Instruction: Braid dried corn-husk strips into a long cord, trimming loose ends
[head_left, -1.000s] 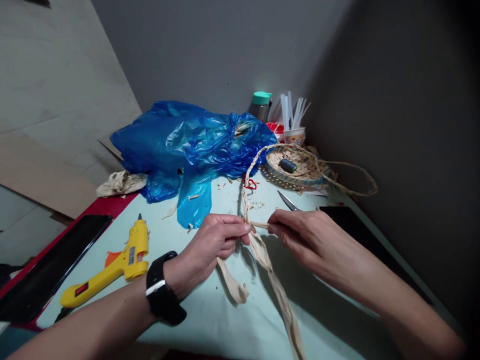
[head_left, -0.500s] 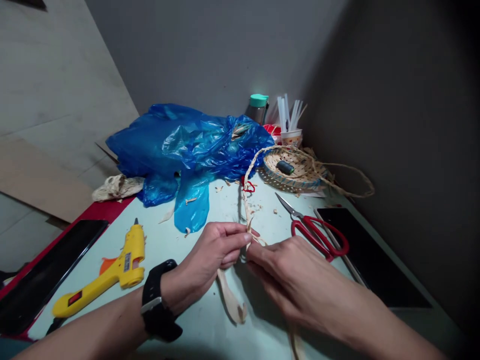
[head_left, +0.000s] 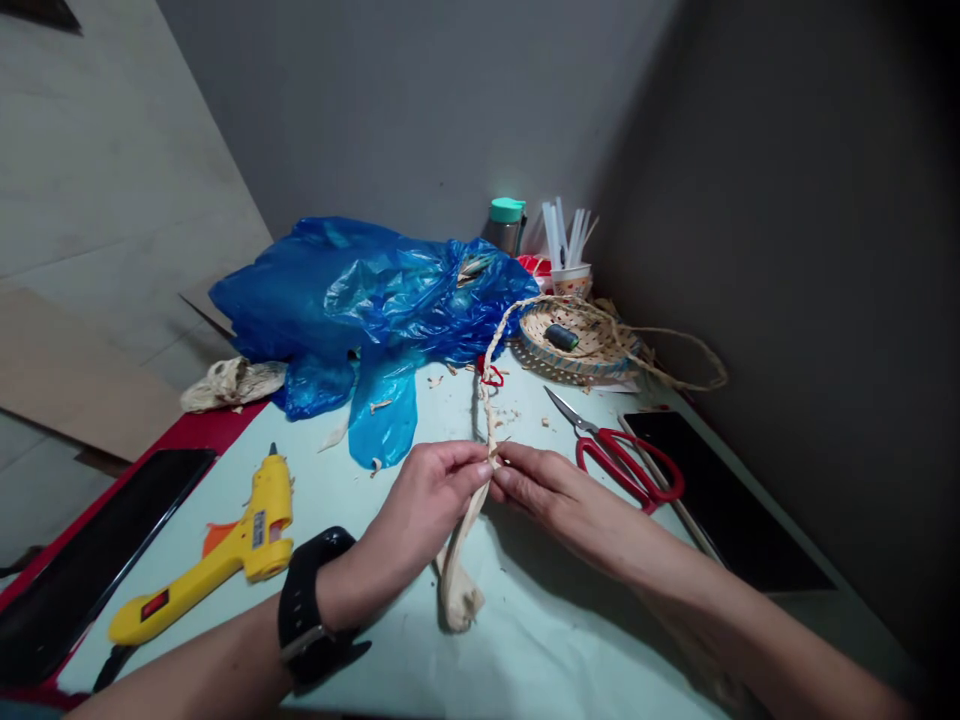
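Note:
A pale braided cord of dried plant fibre (head_left: 487, 400) runs from my fingers up past a red tie (head_left: 491, 373) and across the woven basket (head_left: 577, 365). My left hand (head_left: 431, 495) pinches the near end of the braid between thumb and fingers; a black watch is on that wrist. From the other side my right hand (head_left: 551, 490) pinches the same spot, its fingertips almost meeting the left ones. Below them, loose flat fibre strands (head_left: 459, 590) hang down toward the table. The strand ends by the right palm are partly hidden.
A yellow glue gun (head_left: 259, 530) lies at left beside a dark phone-like slab (head_left: 112, 550). Red-handled scissors (head_left: 630, 465) and a black tablet (head_left: 720, 500) are at right. Behind stand a blue plastic bag (head_left: 375, 290), a bottle (head_left: 504, 225) and a cup of glue sticks (head_left: 570, 280).
My right hand has turned flatter and moved its fingertips up to the braid's end. A strand that trailed beneath it now hangs with the others below my left hand. The view shifted slightly.

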